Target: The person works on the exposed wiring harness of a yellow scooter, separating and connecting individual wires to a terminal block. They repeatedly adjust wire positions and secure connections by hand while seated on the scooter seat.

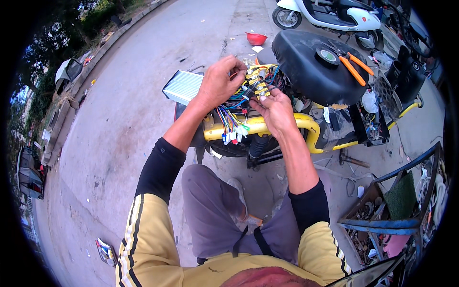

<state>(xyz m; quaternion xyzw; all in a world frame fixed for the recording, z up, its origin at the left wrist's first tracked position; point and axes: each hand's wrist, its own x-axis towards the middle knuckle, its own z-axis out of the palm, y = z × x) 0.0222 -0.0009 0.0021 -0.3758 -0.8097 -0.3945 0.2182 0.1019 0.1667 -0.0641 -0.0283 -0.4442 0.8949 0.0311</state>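
A stripped scooter with a yellow frame [260, 124] stands in front of me, its wiring exposed. Several yellow terminal pieces [260, 87] sit in a row among coloured wires. My left hand [221, 80] pinches at the far left side of this row; what its fingertips hold is hidden. From the near right, my right hand [277, 111] has thumb and fingers closed on the near end of the row. A silver finned box [182, 85] lies left of my left hand. Loose wires with white, red, blue and green plugs [233, 134] hang over the frame below it.
A black seat [311, 67] rests on the scooter, bearing orange-handled pliers [353, 69] and a roll of tape [327, 56]. Behind it are a red bowl-like object [256, 38] and a white scooter [330, 16]. A hammer [355, 159] and a metal-framed bin [382, 223] are at right.
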